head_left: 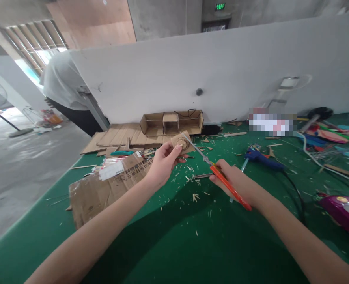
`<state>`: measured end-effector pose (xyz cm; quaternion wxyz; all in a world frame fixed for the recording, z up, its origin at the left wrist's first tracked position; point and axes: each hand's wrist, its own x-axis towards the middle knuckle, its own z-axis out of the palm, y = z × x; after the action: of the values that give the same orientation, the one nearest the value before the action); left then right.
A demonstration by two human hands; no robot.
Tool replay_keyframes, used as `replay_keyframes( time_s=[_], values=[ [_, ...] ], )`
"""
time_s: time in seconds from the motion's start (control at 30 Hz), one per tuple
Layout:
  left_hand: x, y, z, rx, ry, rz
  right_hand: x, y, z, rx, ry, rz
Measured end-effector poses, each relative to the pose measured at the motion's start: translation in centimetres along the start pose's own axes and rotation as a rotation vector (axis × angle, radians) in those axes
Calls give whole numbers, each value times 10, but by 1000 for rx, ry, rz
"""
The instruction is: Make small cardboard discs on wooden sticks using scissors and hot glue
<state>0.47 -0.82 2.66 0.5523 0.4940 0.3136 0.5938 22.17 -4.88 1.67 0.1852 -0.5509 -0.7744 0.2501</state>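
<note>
My left hand (162, 163) pinches the cardboard piece (182, 143), and the scissors (218, 173) in my closed right hand (232, 179) angle up-left, tips touching it.

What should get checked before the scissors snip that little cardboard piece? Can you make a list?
1. Left hand grips the cardboard piece firmly: ok.
2. Right hand holds the scissors by the orange handles: ok.
3. Blades reach the cardboard piece: ok, the tips are at its edge.
4. Left thumb is out of the blades' way: cannot tell, it sits close.
5. Glue gun lies apart from both hands: ok.
6. Table is free of scraps: not ok, bits are scattered about.
</note>
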Motion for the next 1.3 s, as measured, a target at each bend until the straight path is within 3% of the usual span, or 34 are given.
replay_keyframes(
  time_s=[0.43, 0.57, 0.8, 1.03, 1.2, 1.3],
  values=[
    [0, 11, 0, 39, -25, -47, 1, -4, 3, -89, 55, -21],
    [4, 15, -4, 96, -88, -87, 1, 0, 3, -9, 29, -57],
    [2, 23, -1, 235, -130, -34, -3, -2, -1, 136, -67, -103],
    [-3, 31, 3, 323, -129, -9, -3, -10, -1, 1, 13, -65],
    [-2, 33, 1, 291, -151, -27, -2, -11, 2, -66, 46, -42],
    [-2, 27, 3, 150, -127, -81, -1, -11, 3, -62, 67, -44]
  ],
)
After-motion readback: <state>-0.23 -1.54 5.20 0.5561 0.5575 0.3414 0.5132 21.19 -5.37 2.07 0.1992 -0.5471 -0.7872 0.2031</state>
